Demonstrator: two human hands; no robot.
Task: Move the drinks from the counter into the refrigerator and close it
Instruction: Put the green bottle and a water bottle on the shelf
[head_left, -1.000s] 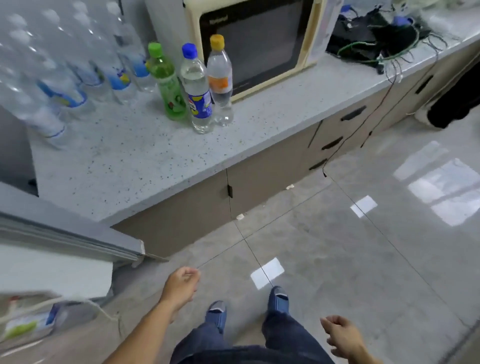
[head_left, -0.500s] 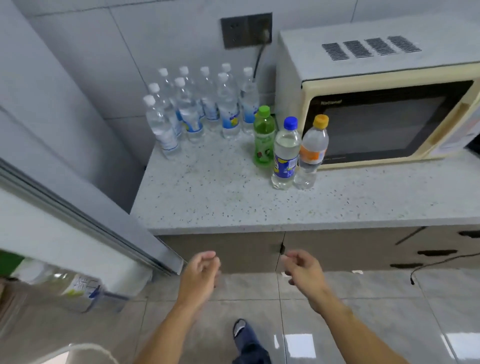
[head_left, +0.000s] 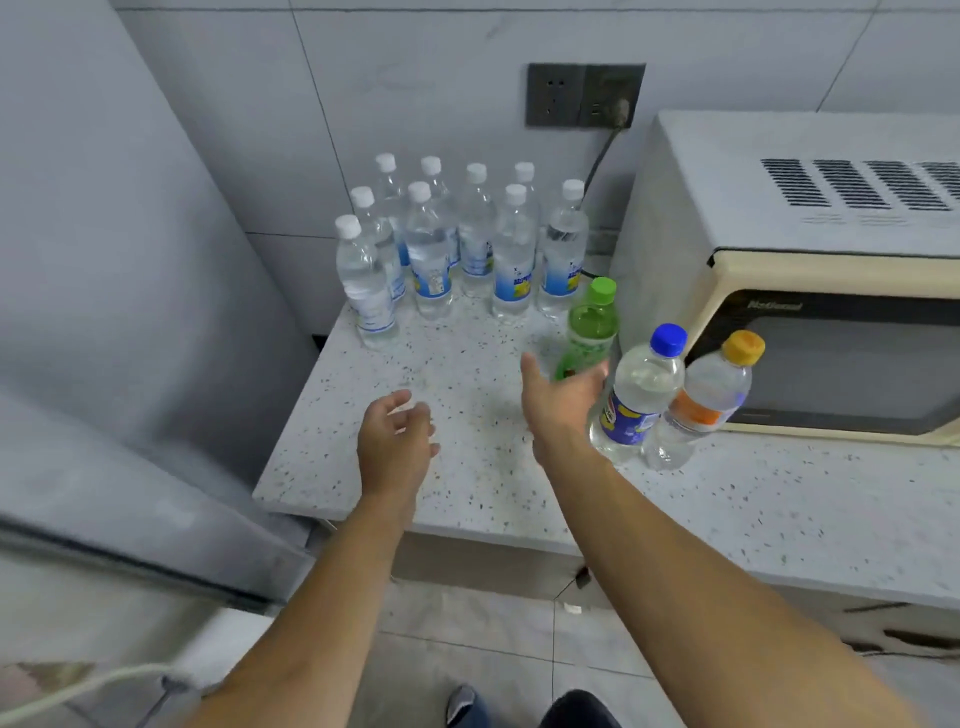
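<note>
We reach both bare hands over the speckled, stone-like surface (head_left: 467, 483). Our left hand (head_left: 396, 441) hovers above it with fingers loosely spread, holding nothing. Our right hand (head_left: 563, 402) is open too, thumb up, palm just in front of the green bottle (head_left: 589, 330), a clear green plastic cylinder with a ribbed green cap; contact we cannot tell. Just right stand the blue-capped bottle (head_left: 641, 395) and the orange-capped bottle (head_left: 704, 402), both clear plastic with bright labels. Farther back a cluster of white-capped water bottles (head_left: 467, 244) crowds the tiled wall. The cream, boxy microwave (head_left: 810, 291) sits right; the smooth grey refrigerator (head_left: 114, 312) fills the left.
</note>
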